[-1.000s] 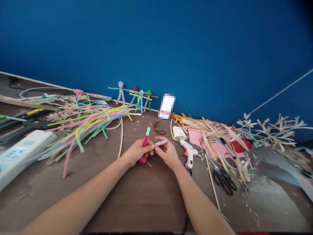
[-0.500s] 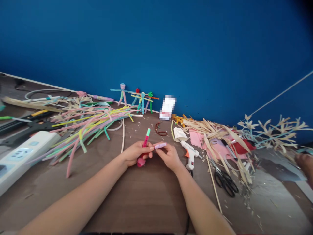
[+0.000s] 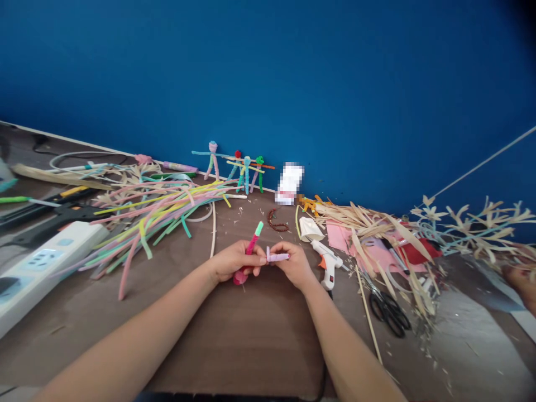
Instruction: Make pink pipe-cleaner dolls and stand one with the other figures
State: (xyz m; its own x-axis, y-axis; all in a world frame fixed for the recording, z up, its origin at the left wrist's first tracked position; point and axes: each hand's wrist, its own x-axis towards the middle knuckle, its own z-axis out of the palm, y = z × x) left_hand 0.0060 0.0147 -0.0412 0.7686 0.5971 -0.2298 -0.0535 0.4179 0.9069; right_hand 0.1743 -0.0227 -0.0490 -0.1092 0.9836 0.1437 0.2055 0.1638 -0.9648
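My left hand is closed around a magenta pipe-cleaner piece with a pale green tip, which leans upright out of the fist. Its lower end bulges out below the fingers. In my right hand, thumb and fingers grip a lilac wrapped pipe cleaner lying roughly level. A short lilac end sticks up on its left side, close to the left thumb tip. The two hands nearly meet over the brown table. Exactly how the fingers touch behind the lilac piece is hidden.
Pipe-cleaner dolls stand against the blue wall. Loose pipe cleaners and a power strip lie left. To the right are a glue gun, black scissors and dried strips. Another person's hand shows far right.
The lilac piece has turned a little flatter, and its short end now stands up on the left. Both hands stay close together. The whole view has shifted slightly.
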